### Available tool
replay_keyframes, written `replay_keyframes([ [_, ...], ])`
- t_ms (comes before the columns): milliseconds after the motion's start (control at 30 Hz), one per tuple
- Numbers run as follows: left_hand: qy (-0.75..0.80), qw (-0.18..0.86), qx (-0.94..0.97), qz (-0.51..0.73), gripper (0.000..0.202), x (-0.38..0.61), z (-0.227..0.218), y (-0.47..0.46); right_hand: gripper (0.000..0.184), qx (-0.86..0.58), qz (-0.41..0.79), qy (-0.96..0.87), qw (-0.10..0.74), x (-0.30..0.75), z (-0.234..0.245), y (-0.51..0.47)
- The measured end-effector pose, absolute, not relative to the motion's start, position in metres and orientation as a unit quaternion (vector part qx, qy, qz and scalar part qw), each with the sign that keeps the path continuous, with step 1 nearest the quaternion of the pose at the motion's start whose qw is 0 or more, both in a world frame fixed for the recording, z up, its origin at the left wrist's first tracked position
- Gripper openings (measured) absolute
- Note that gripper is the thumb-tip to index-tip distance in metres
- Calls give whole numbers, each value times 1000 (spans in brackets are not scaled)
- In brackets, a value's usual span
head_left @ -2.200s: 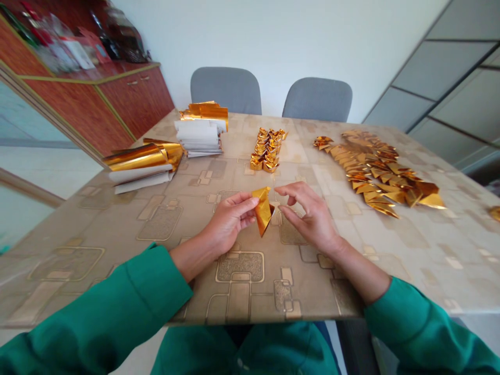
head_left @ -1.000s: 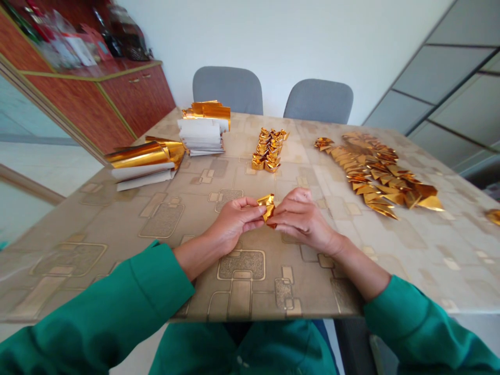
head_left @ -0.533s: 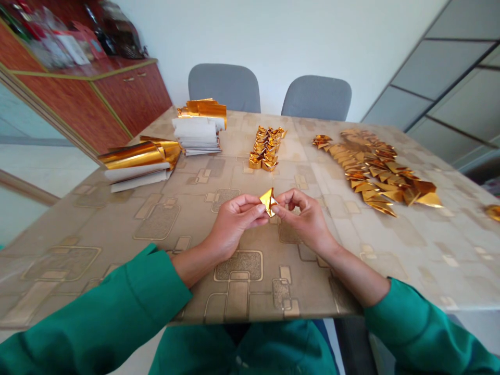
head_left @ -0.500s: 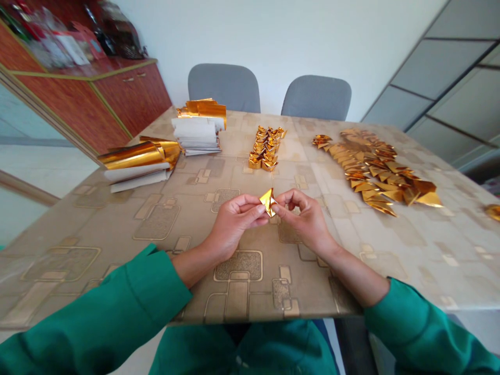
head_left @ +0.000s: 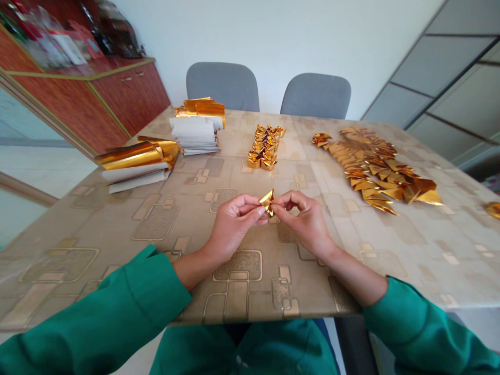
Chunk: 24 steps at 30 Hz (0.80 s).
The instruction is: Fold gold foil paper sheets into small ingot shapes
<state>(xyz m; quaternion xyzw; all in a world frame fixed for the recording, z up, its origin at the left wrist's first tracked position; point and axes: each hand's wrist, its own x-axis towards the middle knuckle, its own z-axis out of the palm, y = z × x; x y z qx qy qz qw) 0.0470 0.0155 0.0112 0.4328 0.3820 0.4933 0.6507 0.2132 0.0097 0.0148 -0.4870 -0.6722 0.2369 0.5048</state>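
A small folded piece of gold foil paper (head_left: 267, 201) is held up between both hands above the near middle of the table. My left hand (head_left: 234, 221) pinches its left side between thumb and fingers. On the opposite side, the thumb and forefinger of my right hand (head_left: 302, 219) grip its edge. Fingertips hide part of the folds. Beyond the hands stand two rows of folded gold paper pieces (head_left: 266, 148), set close together. To the right spreads a large heap of folded gold foil pieces (head_left: 375, 166).
Stacks of gold-and-white paper sheets lie at the left: one curled stack (head_left: 138, 161) and one taller stack (head_left: 197, 130) behind it. A patterned cloth covers the table (head_left: 156, 219). Two grey chairs (head_left: 222, 86) stand at the far side. Another gold piece (head_left: 492, 210) sits at the right edge.
The gold piece has tilted slightly between my fingers, showing a narrower shape. Both hands keep almost the same place and grip.
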Motion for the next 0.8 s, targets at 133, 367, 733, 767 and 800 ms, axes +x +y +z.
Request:
replay_keyframes([
  [133, 383, 663, 426, 482, 32, 46, 10, 17, 10, -459, 192, -715, 491, 213, 15, 8],
  [367, 381, 691, 409, 458, 33, 44, 9, 19, 7, -464, 226, -690, 507, 213, 10, 10],
  [733, 367, 723, 354, 466, 31, 45, 8, 20, 9, -426, 155, -748, 485, 219, 21, 8],
  [767, 364, 723, 342, 478, 30, 45, 9, 21, 8, -418, 151, -749, 491, 220, 25, 9],
  [800, 359, 721, 330, 492, 30, 45, 11, 22, 9, -410, 147, -749, 499, 222, 28, 10],
])
